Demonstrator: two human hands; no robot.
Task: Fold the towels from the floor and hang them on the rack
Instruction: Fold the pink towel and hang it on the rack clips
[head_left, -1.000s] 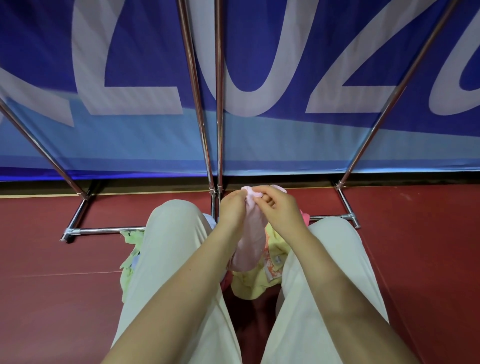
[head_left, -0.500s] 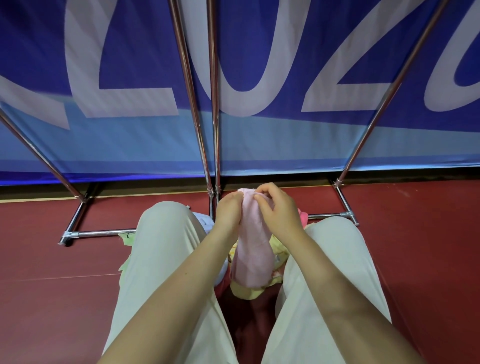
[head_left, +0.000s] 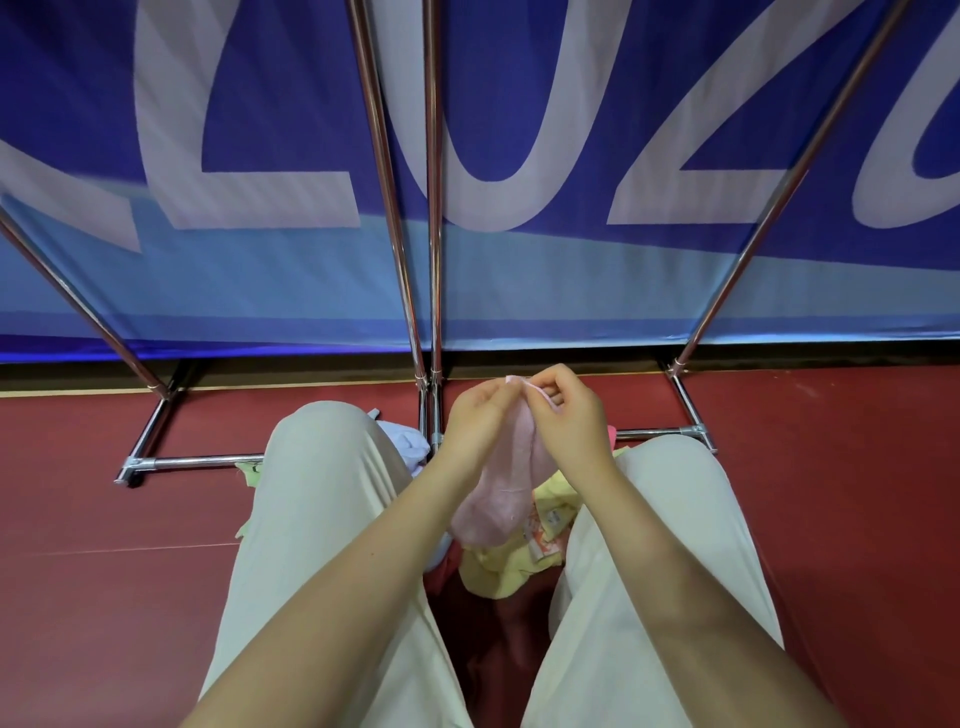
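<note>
A pale pink towel (head_left: 501, 483) hangs between my knees, held up by its top edge. My left hand (head_left: 480, 415) and my right hand (head_left: 563, 410) both pinch that edge, close together. Under it on the red floor lies a yellow towel (head_left: 511, 566) with a printed tag. A white or pale blue towel (head_left: 408, 447) shows beside my left knee, and a bright pink scrap (head_left: 612, 434) peeks out behind my right wrist. The chrome rack (head_left: 434, 208) stands right in front of me, its poles rising out of view.
My legs in cream trousers (head_left: 322, 519) frame the towel pile. A pale green cloth (head_left: 249, 470) sticks out left of my left leg by the rack's floor bar (head_left: 202, 461). A blue banner (head_left: 519, 130) hangs behind the rack. Red floor (head_left: 104, 571) spreads on both sides.
The pink towel has been turned and drawn up in my fingers; my hands stay together at its top edge and have shifted slightly upward and to the right.
</note>
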